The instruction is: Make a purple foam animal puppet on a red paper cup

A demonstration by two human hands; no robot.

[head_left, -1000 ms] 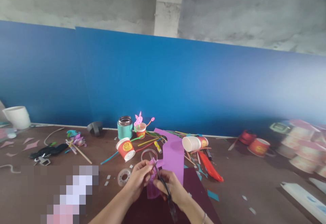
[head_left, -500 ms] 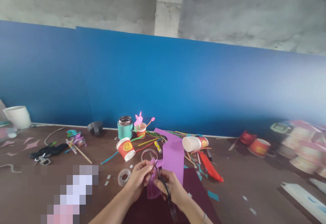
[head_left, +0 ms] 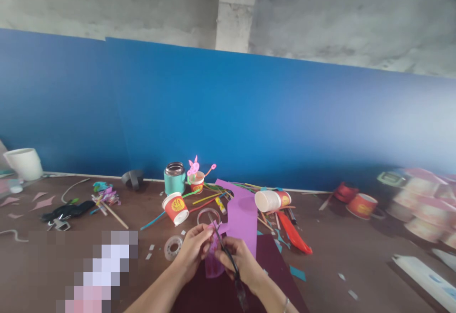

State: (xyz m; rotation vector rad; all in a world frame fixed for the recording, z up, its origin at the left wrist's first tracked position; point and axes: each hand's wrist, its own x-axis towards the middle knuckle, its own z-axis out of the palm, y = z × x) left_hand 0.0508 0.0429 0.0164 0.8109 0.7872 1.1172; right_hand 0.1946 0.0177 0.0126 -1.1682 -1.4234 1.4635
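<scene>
My left hand [head_left: 195, 249] pinches a piece of purple paper [head_left: 214, 266] near its upper edge. In my right hand [head_left: 238, 260] is a pair of black-handled scissors [head_left: 228, 252], the blades pointing up and away, close to the left fingertips and the paper's edge. Whether the blades are touching the paper I cannot tell. Just beyond my hands lies a larger purple sheet [head_left: 244, 213] with cut edges. Under both hands is a dark maroon sheet [head_left: 274, 270]. A roll of clear tape [head_left: 174, 247] rests left of my left hand, and another ring-shaped roll [head_left: 208, 216] lies beyond the fingers.
A red paper cup [head_left: 175, 208] leans on its side by a teal jar [head_left: 174, 179]. Behind stands a cup with pink decorations [head_left: 197, 182]. Stacked cups [head_left: 272, 201], a red feather-shaped piece [head_left: 295, 234] and paper scraps [head_left: 298, 273] lie right. A blurred-out area covers the lower left.
Almost nothing differs. The small purple piece has shifted very slightly in my fingers; both hands and the scissors stay in nearly the same place.
</scene>
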